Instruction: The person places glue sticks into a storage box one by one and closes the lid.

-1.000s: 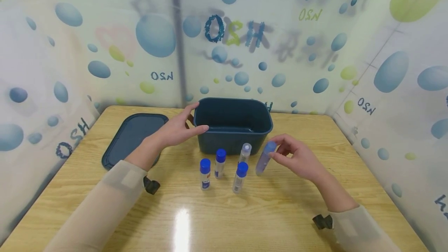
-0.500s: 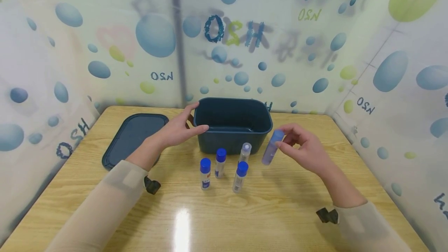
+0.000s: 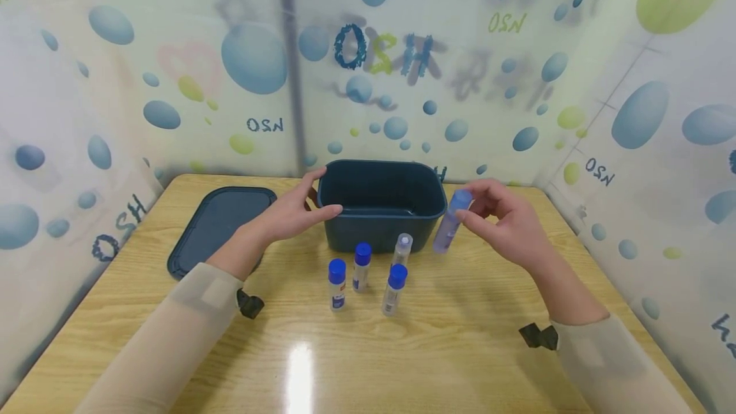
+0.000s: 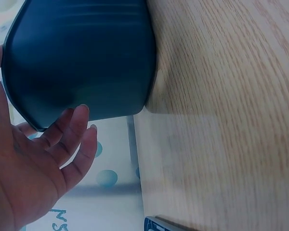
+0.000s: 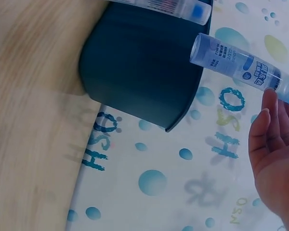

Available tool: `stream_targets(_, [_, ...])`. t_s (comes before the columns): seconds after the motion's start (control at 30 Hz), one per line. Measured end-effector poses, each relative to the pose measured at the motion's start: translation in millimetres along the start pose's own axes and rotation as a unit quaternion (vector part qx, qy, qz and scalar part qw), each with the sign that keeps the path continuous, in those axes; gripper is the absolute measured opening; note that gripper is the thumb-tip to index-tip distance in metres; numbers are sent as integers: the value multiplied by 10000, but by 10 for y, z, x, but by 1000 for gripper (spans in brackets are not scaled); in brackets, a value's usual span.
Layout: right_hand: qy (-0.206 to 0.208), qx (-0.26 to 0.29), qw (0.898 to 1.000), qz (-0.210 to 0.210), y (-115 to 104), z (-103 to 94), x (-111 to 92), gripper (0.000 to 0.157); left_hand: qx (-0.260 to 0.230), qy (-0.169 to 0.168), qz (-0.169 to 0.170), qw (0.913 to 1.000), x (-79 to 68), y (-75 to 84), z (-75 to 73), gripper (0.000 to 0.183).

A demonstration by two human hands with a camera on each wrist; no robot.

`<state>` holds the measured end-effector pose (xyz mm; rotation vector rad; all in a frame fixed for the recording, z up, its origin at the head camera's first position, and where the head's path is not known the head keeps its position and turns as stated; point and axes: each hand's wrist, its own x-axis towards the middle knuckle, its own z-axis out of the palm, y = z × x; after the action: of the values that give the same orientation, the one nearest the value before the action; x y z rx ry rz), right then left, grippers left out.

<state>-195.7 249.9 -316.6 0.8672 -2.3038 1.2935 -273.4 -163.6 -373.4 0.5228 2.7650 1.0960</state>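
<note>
My right hand [image 3: 508, 229] pinches a light-blue bottle of liquid glue [image 3: 448, 230] near its cap, tilted and raised off the table, beside the right end of a dark teal bin [image 3: 368, 235]. In the right wrist view the label of the glue bottle [image 5: 241, 65] reads "liquid glue". My left hand [image 3: 290, 213] holds the bin's left end, thumb on the front rim and index finger at the back corner. Before the bin stand two blue-capped glue bottles [image 3: 337, 286] [image 3: 361, 268], another blue-capped one [image 3: 391, 292] and a clear-capped one [image 3: 402, 252].
A flat dark lid [image 3: 221, 225] lies at the left on the wooden table [image 3: 356, 363], partly behind my left forearm. A patterned curtain [image 3: 230, 139] hangs along the table's back edge and both sides. The visible inside of the bin shows no contents.
My right hand has lifted the light-blue glue bottle off the table and carried it back and slightly right, towards the bin's right end. My left hand stays on the bin.
</note>
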Motion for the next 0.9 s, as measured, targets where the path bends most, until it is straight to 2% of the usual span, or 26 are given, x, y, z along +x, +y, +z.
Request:
stream_targets(0.47, [177,112,9997,-127,-147,7,333,34,-69,-7,26,10000,3,-2,2,104])
stream_targets(0.9, [198,377,9985,358,-141,86,699,30,-153,-45,69,9998,9,-9,5,104])
